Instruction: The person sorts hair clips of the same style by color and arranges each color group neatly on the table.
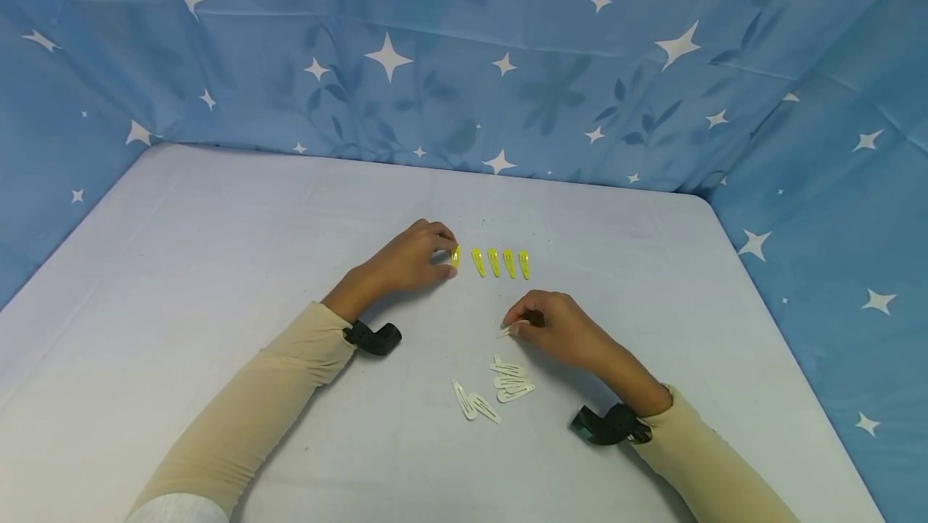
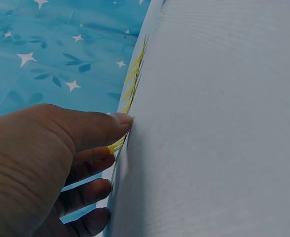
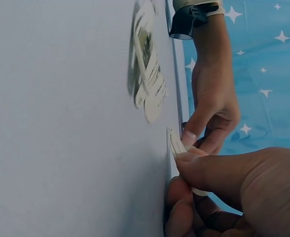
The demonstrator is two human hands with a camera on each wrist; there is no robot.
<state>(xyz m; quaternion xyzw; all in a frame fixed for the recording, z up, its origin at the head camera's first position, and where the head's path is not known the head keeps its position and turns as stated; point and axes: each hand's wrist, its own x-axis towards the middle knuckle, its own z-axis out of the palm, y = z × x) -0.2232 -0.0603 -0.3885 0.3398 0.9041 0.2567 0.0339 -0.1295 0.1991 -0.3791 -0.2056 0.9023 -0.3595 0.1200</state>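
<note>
Left hand (image 1: pixel 416 259): thumb and finger pinch the end clip (image 1: pixel 455 257), yellow, at the left end of the row; I see its other fingers spread loosely in the left wrist view.
Right hand (image 1: pixel 558 329): thumb and fingertip grip one white clip (image 3: pixel 176 144); from here I can't tell whether its tip touches the worktop (image 1: pixel 652 281).
Yellow row: four more clips (image 1: pixel 494 263) lie side by side, apart from one another and roughly parallel, just right of the end clip; its gap to the nearest looks wider than theirs.
White pile: several clips (image 1: pixel 511 382) overlap in a heap, nearer me than the right hand.
Loose pair: two white clips (image 1: pixel 465 402) lie just left of the pile, tilted; I can't make out whether they touch each other.
Step in hand: I judge it to be setting the end clip in line with the row, while the white clip is held between row and pile.
Next move: I'd say it calls for a slight nudge of the end clip rightward, then a clean release without dragging it, and a steady pinch on the white clip until its spot is chosen.
</note>
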